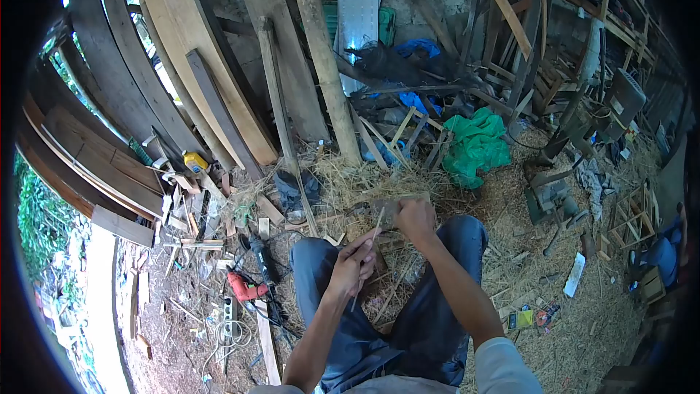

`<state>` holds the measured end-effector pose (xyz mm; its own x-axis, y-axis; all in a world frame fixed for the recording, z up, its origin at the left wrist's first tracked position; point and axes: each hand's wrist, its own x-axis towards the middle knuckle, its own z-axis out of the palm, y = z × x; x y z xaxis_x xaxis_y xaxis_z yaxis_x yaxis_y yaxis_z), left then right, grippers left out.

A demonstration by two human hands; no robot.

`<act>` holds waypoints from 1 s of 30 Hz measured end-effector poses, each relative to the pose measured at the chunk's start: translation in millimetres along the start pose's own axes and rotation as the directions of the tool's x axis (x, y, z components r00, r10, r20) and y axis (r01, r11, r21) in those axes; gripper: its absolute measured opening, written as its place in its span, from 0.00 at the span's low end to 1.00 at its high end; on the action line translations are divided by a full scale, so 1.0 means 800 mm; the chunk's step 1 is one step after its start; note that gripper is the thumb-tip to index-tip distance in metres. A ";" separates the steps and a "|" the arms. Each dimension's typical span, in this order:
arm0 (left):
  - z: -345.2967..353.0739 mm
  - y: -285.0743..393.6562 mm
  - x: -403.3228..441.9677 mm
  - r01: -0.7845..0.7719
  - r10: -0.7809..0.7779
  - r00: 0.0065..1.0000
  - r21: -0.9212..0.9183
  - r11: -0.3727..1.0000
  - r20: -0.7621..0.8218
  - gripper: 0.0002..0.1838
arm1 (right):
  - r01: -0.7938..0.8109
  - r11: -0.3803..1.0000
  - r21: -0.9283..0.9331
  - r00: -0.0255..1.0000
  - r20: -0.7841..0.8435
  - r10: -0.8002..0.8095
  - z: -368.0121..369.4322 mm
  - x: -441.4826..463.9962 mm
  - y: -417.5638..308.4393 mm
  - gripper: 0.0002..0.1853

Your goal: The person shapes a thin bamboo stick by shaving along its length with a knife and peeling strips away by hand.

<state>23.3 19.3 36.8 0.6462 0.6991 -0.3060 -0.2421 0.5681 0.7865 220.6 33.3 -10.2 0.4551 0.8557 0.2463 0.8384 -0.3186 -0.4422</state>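
Between the knees, my left hand is closed on a thin wooden stick, which stands up at a slant and shows again below the hand. My right hand, to the right of the stick's upper end, has its fingers wrapped round the handle end of a broad flat blade. The blade reaches left behind the top of the stick; whether the two touch I cannot tell.
A red power tool and a dark grinder lie left of my legs, near a power strip with cords. Green plastic lies ahead. A machine stands right. Planks lean at left. A person sits at far right.
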 end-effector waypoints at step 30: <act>0.006 -0.006 -0.009 -0.045 0.052 0.996 0.096 0.994 -0.078 0.16 | -0.037 0.995 0.096 0.999 -0.034 0.041 0.006 0.017 0.029 0.09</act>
<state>23.1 9.7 37.8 0.5743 0.7595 -0.3054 -0.1998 0.4919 0.8474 245.0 39.7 -21.2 0.4988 0.8277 0.2571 0.7882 -0.3098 -0.5318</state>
